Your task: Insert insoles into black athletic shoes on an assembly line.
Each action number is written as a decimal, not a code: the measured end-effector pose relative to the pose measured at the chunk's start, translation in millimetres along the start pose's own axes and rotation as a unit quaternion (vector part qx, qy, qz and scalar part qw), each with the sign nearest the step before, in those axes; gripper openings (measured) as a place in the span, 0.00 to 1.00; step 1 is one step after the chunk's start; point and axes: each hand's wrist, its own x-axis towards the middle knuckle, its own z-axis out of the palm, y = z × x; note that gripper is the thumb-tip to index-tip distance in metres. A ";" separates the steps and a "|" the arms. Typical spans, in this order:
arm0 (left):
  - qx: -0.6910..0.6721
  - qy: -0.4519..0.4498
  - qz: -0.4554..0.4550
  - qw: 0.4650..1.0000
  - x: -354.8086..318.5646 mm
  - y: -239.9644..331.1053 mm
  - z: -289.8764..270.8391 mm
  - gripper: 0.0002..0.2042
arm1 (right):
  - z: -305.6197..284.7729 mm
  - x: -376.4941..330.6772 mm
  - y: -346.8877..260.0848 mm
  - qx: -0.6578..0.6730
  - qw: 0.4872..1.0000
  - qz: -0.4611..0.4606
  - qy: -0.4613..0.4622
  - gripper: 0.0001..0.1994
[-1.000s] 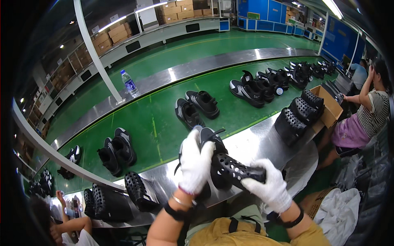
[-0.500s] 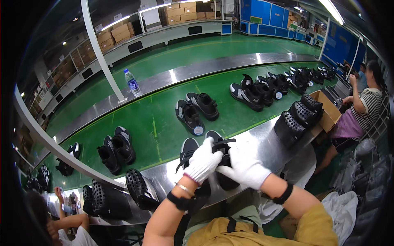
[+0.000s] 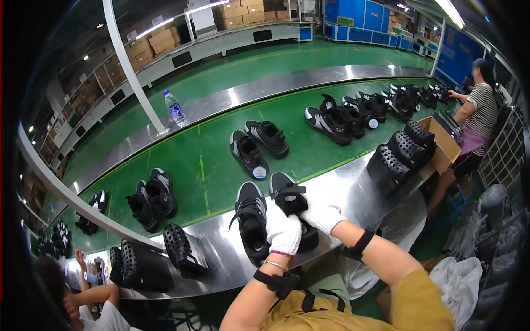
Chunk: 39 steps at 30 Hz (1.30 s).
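- leaning in by the lower left corner of the steel surface (image 3: 345,190): co-worker (image 3: 99,300), forearm raised
- on the green belt (image 3: 187,160), toward its left end: dark shoes with pale patches (image 3: 91,212), partly behind a curved white frame bar (image 3: 83,207)
- along the steel surface, left part: black perforated inserts (image 3: 144,267) standing side by side, then a single perforated insert (image 3: 182,248), tilted
- near edge of the green belt, left of middle: black shoe pair (image 3: 153,198)
- on the rail (image 3: 234,98) along the belt's far edge: clear bottle with blue cap (image 3: 175,109), upright, just beside a white post (image 3: 132,71)
- mid-belt: another black pair (image 3: 265,140), round tag (image 3: 259,172) at the heel of one
- middle of the steel surface: left shoe (image 3: 251,220), upright, grey toe reaching past the far edge; right shoe (image 3: 282,185) close beside, toe also over the far edge
- left hand (image 3: 283,229), white glove: grasping the right shoe near its opening, between the two shoes
- right hand (image 3: 321,216), white glove: touching the right shoe from its right; fingers partly hidden, cannot tell if gripping
- right part of the belt: row of black shoes (image 3: 353,118)
- right part of the steel surface: three perforated inserts (image 3: 398,154), then open cardboard box (image 3: 444,151)
- beyond box: person in striped top (image 3: 479,107), arm toward belt
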 end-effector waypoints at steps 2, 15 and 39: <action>-0.054 -0.007 0.020 0.998 4.8 -16.3 1.3 0.22 | -13.2 -6.1 -16.7 0.062 0.996 0.033 -0.052 0.27; -0.051 0.018 0.152 0.987 -26.7 -44.7 -13.1 0.25 | -41.2 -50.4 -33.7 -0.120 0.922 -0.369 0.016 0.13; 0.096 0.031 0.491 0.865 -5.3 -29.8 -51.0 0.19 | -41.2 -85.8 6.3 0.661 0.716 0.208 -0.082 0.10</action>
